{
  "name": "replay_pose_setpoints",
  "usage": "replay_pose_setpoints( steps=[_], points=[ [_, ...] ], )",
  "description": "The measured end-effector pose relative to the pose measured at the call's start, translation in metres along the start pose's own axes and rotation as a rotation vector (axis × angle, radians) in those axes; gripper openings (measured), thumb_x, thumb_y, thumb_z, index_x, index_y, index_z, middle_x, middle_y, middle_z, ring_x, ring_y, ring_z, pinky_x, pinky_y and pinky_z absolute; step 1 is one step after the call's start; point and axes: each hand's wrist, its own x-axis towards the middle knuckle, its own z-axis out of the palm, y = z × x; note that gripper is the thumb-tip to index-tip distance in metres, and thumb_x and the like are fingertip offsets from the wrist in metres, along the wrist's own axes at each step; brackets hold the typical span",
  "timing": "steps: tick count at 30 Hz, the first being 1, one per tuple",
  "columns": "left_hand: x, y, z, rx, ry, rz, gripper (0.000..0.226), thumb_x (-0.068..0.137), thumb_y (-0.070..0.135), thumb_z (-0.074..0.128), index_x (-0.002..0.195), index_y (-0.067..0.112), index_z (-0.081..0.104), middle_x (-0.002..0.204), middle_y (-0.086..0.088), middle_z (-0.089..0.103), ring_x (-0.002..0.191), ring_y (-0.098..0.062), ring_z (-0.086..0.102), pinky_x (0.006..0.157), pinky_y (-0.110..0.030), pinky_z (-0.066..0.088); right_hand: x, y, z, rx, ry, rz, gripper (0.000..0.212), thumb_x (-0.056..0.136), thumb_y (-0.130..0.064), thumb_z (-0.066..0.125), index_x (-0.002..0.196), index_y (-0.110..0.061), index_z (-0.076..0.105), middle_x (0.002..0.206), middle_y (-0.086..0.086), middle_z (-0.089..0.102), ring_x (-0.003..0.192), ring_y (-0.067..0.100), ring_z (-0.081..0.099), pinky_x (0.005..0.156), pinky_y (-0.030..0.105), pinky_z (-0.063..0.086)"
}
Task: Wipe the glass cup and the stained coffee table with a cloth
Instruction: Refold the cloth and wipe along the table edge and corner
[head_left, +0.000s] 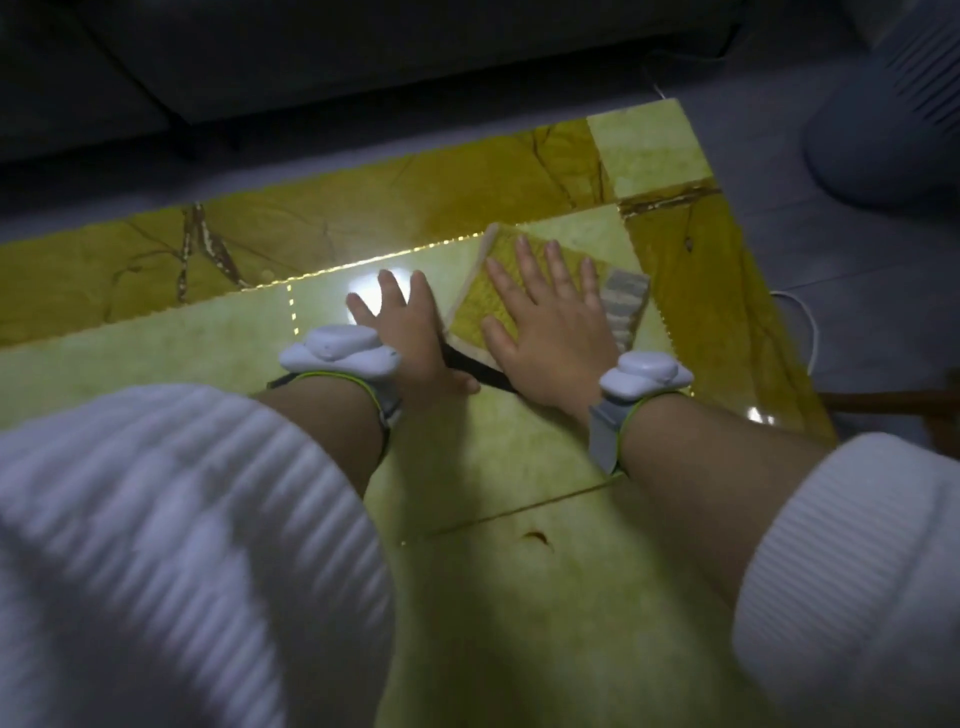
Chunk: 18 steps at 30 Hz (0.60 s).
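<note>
A yellow cloth (480, 306) with a pale border and a grey striped corner lies flat on the glossy yellow-green coffee table (208, 332). My right hand (550, 322) presses flat on the cloth, fingers straight and spread. Just left of the cloth, my left hand (405, 322) rests flat on the bare tabletop with its fingers extended and its inner edge at the cloth's side. A small brown stain (540, 538) marks the table nearer to me, between my forearms. No glass cup is in view.
A dark sofa (260, 62) runs along the table's far side. A grey-blue rounded object (883, 130) stands on the floor at the upper right. A white cable (808, 332) hangs off the table's right edge. White sensor bands sit on both wrists.
</note>
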Motion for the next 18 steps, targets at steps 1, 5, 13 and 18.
replay_pose_setpoints(
  steps=[1,5,13,18],
  points=[
    [-0.004,-0.004,0.001,0.002,0.022,0.031,0.102,0.065,0.044,0.086,0.142,0.010,0.030,0.158,-0.017,0.008,0.143,-0.046,0.010,0.112,-0.051,0.028,-0.004,0.000,0.000,-0.008,-0.007,-0.016,0.067,0.096,-0.060,0.019,0.157,-0.035,0.007,0.167,-0.002,-0.003,0.153,0.026,-0.007,0.121,0.053,-0.008],
    [-0.025,-0.026,0.010,-0.008,0.057,0.129,0.105,0.067,0.047,0.083,0.148,0.013,0.026,0.156,-0.013,0.011,0.143,-0.031,0.015,0.109,-0.050,0.035,-0.029,-0.003,0.003,-0.018,-0.019,-0.027,0.066,0.097,-0.058,0.019,0.157,-0.035,0.006,0.167,-0.001,-0.004,0.153,0.027,-0.007,0.121,0.053,-0.009],
    [-0.092,-0.041,0.038,0.111,-0.068,0.103,0.110,0.075,0.053,0.074,0.155,0.024,0.004,0.162,-0.002,-0.014,0.150,-0.029,-0.005,0.113,-0.059,0.027,-0.091,-0.022,0.009,-0.018,-0.047,-0.050,0.066,0.097,-0.058,0.020,0.157,-0.034,0.006,0.167,0.000,-0.004,0.153,0.027,-0.007,0.120,0.053,-0.011],
    [-0.125,-0.036,0.055,0.138,-0.100,0.043,0.103,0.080,0.040,0.070,0.154,0.024,0.000,0.162,-0.003,-0.016,0.149,-0.033,-0.007,0.112,-0.059,0.028,-0.127,-0.037,0.017,0.000,-0.037,-0.058,0.067,0.095,-0.058,0.020,0.157,-0.032,0.016,0.167,0.002,0.004,0.153,0.029,0.000,0.120,0.055,-0.007]
  ],
)
